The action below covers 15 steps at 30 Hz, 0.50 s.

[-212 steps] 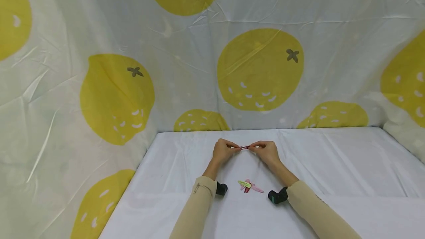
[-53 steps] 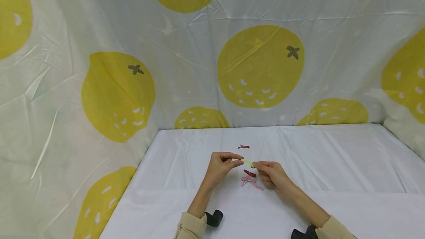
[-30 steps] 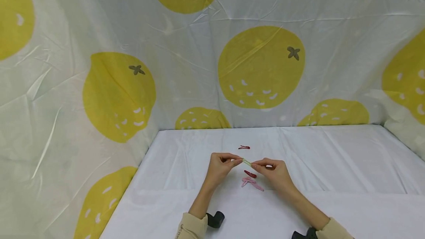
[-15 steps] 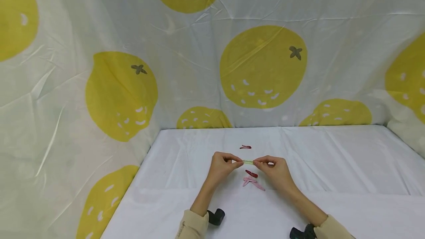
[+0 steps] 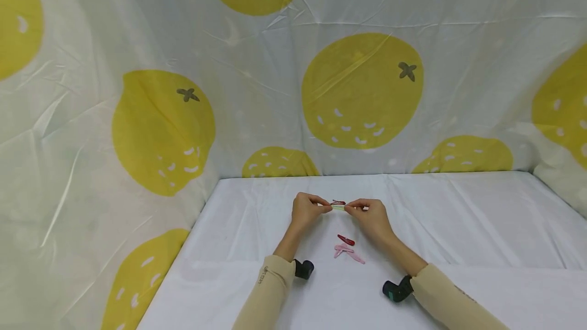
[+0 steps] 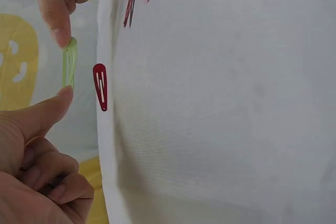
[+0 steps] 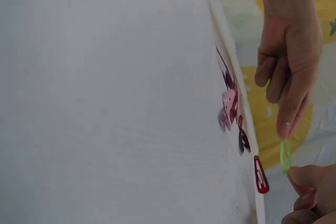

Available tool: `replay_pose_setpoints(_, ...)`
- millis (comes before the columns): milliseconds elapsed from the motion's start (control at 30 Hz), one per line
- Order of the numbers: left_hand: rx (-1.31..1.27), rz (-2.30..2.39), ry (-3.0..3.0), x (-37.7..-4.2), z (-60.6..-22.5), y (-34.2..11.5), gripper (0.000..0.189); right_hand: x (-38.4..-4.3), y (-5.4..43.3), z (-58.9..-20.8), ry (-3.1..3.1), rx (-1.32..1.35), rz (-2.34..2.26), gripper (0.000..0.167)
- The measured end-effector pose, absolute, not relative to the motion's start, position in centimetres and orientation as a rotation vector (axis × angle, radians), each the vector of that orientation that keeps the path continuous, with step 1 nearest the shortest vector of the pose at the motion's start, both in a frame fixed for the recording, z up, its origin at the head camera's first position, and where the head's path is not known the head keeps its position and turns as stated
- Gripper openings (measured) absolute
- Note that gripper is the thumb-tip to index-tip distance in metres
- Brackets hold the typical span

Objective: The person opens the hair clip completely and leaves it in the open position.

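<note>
A light green snap hair clip [image 5: 338, 208] is stretched between both hands, pinched at each end. My left hand [image 5: 306, 210] holds its left end between thumb and forefinger, and my right hand [image 5: 369, 217] holds the right end the same way. In the left wrist view the green hair clip [image 6: 69, 62] shows a slit along its middle. Just beyond it, on the white table, lies a dark red hair clip [image 5: 338, 202]. Nearer the body, between the forearms, lie a second red hair clip [image 5: 346, 240] and several pink hair clips [image 5: 349, 253], overlapping each other.
A white cloth [image 5: 458, 223] covers the table, whose far edge meets a hanging curtain [image 5: 266, 90] printed with yellow lemons. Black wrist cameras [image 5: 397, 289] stick out inward from both beige sleeves [image 5: 451, 297].
Both hands have carried the green clip away from the body, up to the far red clip. Earlier the clip lay on the pile; the hands then held the far red clip, now on the table.
</note>
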<state>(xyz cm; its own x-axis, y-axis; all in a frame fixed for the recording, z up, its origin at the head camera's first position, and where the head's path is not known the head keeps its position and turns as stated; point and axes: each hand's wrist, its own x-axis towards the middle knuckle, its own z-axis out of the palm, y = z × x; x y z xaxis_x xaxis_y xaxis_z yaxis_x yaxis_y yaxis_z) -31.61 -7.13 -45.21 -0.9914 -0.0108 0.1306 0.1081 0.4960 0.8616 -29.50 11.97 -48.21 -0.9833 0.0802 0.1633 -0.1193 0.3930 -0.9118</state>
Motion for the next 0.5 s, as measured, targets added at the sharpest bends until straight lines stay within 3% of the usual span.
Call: replay_pose_setpoints(500,0.104,-1.369,-2.734,-33.2,-46.5,-6.2,0.008,-32.3,12.6,-49.7,-2.491,0.139,1.549,0.013)
